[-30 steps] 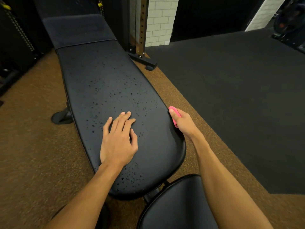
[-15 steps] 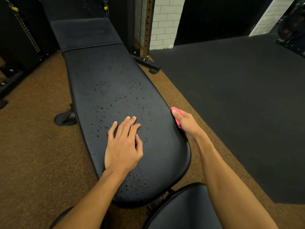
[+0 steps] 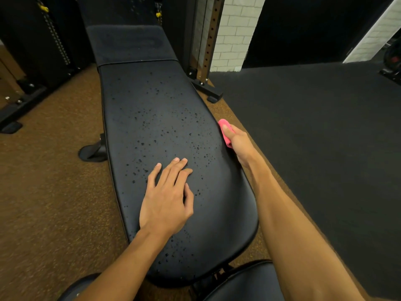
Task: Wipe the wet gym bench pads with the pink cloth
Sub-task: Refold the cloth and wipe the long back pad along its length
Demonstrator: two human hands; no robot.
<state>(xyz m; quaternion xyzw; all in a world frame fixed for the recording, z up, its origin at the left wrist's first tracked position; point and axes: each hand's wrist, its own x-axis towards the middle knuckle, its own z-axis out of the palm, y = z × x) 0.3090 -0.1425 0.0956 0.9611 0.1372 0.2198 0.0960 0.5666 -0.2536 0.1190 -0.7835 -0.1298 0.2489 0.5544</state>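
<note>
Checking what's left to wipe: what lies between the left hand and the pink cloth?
Head view: only bench pad, dotted with water droplets, between the left hand and the pink cloth held by the right hand.

1. We see a brown floor (image 3: 43, 192) on the left.
2. We see a dark mat (image 3: 314, 137) on the right.
3. We see a white brick wall (image 3: 236, 29) behind a post with holes (image 3: 210, 44).

on my feed now: left hand (image 3: 166, 200) bare, knuckles and tendons showing along its back, nails trimmed short. right hand (image 3: 239, 144) bare too, thumbnail in view. left forearm (image 3: 130, 263) and right forearm (image 3: 293, 235) both uncovered down to the bottom edge, lean, the right one filling more of my screen.
</note>
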